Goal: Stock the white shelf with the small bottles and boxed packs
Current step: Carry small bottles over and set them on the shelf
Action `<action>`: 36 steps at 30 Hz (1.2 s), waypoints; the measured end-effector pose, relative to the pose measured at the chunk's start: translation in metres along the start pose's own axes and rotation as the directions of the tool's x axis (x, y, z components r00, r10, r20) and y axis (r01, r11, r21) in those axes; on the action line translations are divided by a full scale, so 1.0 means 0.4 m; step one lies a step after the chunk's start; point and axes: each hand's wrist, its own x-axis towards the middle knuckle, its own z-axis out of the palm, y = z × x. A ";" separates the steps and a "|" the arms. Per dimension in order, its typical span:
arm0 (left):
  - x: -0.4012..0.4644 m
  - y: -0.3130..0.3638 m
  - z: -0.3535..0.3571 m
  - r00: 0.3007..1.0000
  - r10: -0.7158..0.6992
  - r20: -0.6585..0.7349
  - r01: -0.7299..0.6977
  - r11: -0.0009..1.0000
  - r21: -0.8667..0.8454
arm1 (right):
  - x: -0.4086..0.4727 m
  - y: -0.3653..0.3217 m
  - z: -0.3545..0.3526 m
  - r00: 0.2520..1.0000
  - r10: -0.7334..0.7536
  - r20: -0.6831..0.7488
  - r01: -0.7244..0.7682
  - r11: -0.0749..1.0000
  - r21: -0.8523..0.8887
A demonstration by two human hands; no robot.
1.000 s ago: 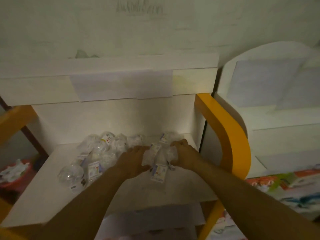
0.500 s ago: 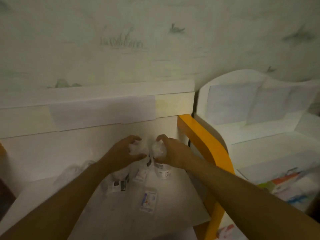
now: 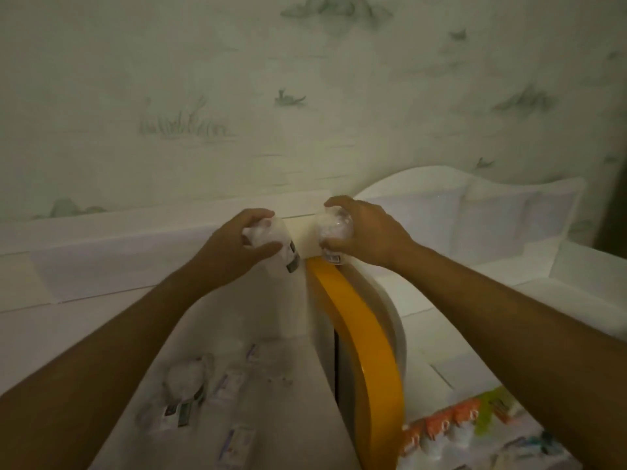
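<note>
Raised since before, both hands (image 3: 234, 245) (image 3: 364, 232) each grip a bottle (image 3: 274, 245) (image 3: 334, 228).

No readable text anywhere. Dark barcode-like patches on labels of the two held bottles (image 3: 281, 245) (image 3: 334, 228), print on shelf packs (image 3: 237, 442) too blurred to make out.

- Wall (image 3: 305, 96): pale greenish-white, printed with faint grey-green grass tufts and hills.
- Shelf (image 3: 101, 242): white.
- Curved side panel (image 3: 366, 351): bright orange-yellow edge.
- Bottles (image 3: 274, 239) in both hands: clear and whitish, with white labels bearing black marks.
- Packs (image 3: 451, 425) at lower right: orange and lime green.
</note>
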 end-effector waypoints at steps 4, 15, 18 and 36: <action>0.063 0.102 0.093 0.999 -0.023 -0.029 0.021 0.999 -0.050 | 0.008 0.156 -0.072 1.000 0.015 0.003 -0.015 1.000 0.025; 0.233 0.290 0.521 0.992 0.008 0.129 -0.031 0.984 0.176 | -0.069 0.623 -0.146 0.987 0.121 0.107 -0.129 0.989 0.076; 0.259 0.288 0.635 0.975 -0.015 0.223 -0.048 0.961 0.271 | -0.109 0.726 -0.130 0.970 0.182 0.164 -0.198 0.976 0.091; 0.337 0.164 0.964 0.722 -0.121 0.681 -0.178 0.919 0.352 | -0.242 1.021 -0.133 0.820 0.485 0.305 -0.489 0.870 -0.070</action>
